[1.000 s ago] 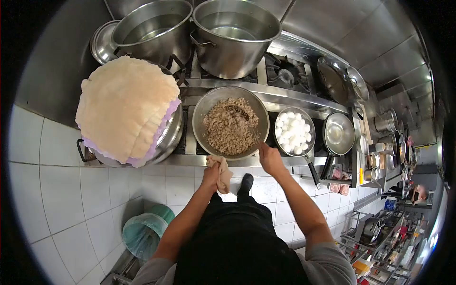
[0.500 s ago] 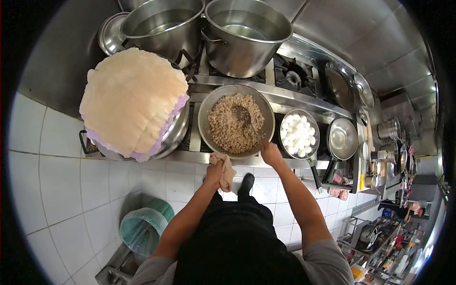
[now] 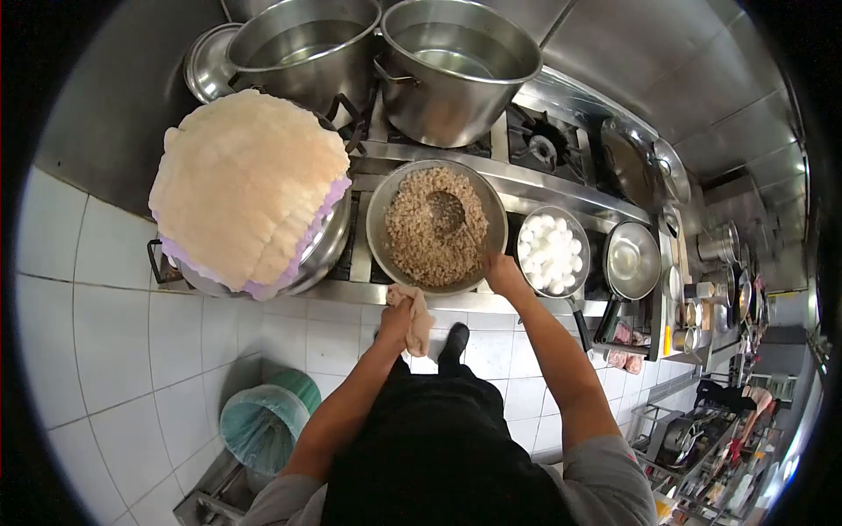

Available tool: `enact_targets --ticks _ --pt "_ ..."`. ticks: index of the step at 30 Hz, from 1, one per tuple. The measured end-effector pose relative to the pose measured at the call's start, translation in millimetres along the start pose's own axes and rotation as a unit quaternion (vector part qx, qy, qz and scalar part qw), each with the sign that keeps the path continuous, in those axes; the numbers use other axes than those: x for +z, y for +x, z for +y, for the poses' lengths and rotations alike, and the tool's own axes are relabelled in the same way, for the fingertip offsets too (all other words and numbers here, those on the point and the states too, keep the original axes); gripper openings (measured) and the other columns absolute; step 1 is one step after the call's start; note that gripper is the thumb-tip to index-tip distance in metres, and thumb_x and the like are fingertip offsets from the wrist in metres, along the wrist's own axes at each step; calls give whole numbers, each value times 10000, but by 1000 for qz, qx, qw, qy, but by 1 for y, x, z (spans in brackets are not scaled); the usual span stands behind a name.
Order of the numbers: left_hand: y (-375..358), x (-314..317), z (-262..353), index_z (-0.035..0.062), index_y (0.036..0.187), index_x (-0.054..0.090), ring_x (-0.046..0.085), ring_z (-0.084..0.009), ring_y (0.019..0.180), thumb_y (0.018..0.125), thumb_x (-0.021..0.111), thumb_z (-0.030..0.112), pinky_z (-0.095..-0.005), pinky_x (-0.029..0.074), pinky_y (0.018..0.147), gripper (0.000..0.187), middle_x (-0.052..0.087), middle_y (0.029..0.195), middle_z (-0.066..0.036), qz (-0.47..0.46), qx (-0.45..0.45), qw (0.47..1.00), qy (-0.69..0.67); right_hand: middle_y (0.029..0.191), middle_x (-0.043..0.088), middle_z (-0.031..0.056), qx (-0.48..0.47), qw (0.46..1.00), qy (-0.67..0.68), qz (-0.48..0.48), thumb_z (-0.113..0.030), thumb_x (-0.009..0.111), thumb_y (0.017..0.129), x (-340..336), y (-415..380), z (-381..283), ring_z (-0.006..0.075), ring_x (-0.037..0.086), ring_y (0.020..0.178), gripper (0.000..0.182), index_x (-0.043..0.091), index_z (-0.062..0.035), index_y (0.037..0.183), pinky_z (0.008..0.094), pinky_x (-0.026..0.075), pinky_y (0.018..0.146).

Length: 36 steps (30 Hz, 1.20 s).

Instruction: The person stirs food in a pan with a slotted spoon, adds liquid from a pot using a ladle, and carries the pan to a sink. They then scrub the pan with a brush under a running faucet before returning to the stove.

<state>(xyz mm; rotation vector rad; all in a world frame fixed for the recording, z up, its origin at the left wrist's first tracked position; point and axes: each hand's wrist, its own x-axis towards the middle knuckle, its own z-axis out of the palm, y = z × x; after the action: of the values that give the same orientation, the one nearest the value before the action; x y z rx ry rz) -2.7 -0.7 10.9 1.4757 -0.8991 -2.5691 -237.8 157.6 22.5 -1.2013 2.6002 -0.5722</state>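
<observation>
From over here, the stack of flat bread (image 3: 250, 184) fills the upper left of the frame. To its right, below the middle, the left hand (image 3: 396, 323) is closed around a bunched cloth (image 3: 419, 323) at the lower left edge of the wide pan (image 3: 377, 230); I can't tell whether it grips the pan through it. The pan sits just above centre, beyond both hands, full of crumbly brown food (image 3: 417, 241). In it lies the ladle (image 3: 447, 213), its bowl near the middle, its handle slanting down to the right. That slant ends at the right hand (image 3: 504, 275), fingers curled shut on the handle by the lower right rim, so the right is the nearer hand. Just beyond it are white lumps (image 3: 551, 254) in a frying pan (image 3: 581, 326).
</observation>
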Motion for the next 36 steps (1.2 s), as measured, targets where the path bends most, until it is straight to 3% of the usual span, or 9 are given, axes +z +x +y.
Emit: enact_targets --ticks 10,13,14,16,25,29,30,33,36 --pt "-3 4 3 -56 1133 513 638 -259 852 924 517 285 -392 532 693 399 615 1011 -135 -8 14 1000 5 853 618 270 4 997 -42 -71 -131 491 880 -55 -27 -29 428 610 776 216 562 3 1033 489 498 672" --pt "18 -16 -12 -54 1149 505 634 -261 869 926 518 287 -388 532 703 407 608 1028 -139 -52 55 990 117 664 594 227 54 998 -2 28 -139 466 893 -81 5 -34 450 580 616 212 554 -1 1027 490 498 581" --pt "17 -16 -12 -54 1154 502 633 -262 875 927 518 288 -386 532 706 410 606 1033 -140 -69 69 983 157 629 579 223 -71 993 -92 20 -138 462 896 -36 3 8 446 575 589 202 551 5 1008 490 495 569" --pt "-10 8 11 -53 1167 493 632 -263 880 934 511 283 -381 532 712 410 598 1046 -145 -7 2 1000 29 611 576 215 30 992 -118 -10 -135 467 893 25 -7 24 424 591 589 170 548 13 913 493 487 572" --pt "16 -8 -8 -32 1193 486 632 -258 891 940 500 278 -382 533 723 401 597 1067 -134 -21 11 999 26 723 607 284 97 993 -66 33 -187 440 915 -105 15 -39 440 615 682 265 554 -11 1078 520 500 601" --pt "15 -4 -5 -20 1191 495 630 -252 898 939 495 276 -378 531 730 389 601 1058 -132 -38 14 999 3 666 603 237 -12 994 -94 46 -159 463 893 32 9 76 439 587 600 230 561 -11 1040 490 498 549" --pt "6 0 4 -19 1187 501 629 -250 902 938 493 271 -379 529 733 383 603 1051 -131 -27 -3 1000 10 704 616 233 119 988 -100 1 -128 499 860 45 -2 48 442 597 644 190 581 -7 982 510 491 577" --pt "5 -4 2 -17 1181 508 628 -246 906 936 490 265 -383 527 736 375 607 1042 -128 -15 -30 999 10 741 613 256 3 998 34 58 -152 508 885 -13 -45 -34 445 602 671 237 584 -20 1066 528 478 584" --pt "2 -3 7 -19 1178 511 627 -248 909 935 492 268 -391 526 737 377 610 1041 -126 -11 -24 1000 10 799 625 258 73 997 -23 -4 -226 489 918 -68 -29 -34 448 605 684 311 568 -17 1134 529 483 596"
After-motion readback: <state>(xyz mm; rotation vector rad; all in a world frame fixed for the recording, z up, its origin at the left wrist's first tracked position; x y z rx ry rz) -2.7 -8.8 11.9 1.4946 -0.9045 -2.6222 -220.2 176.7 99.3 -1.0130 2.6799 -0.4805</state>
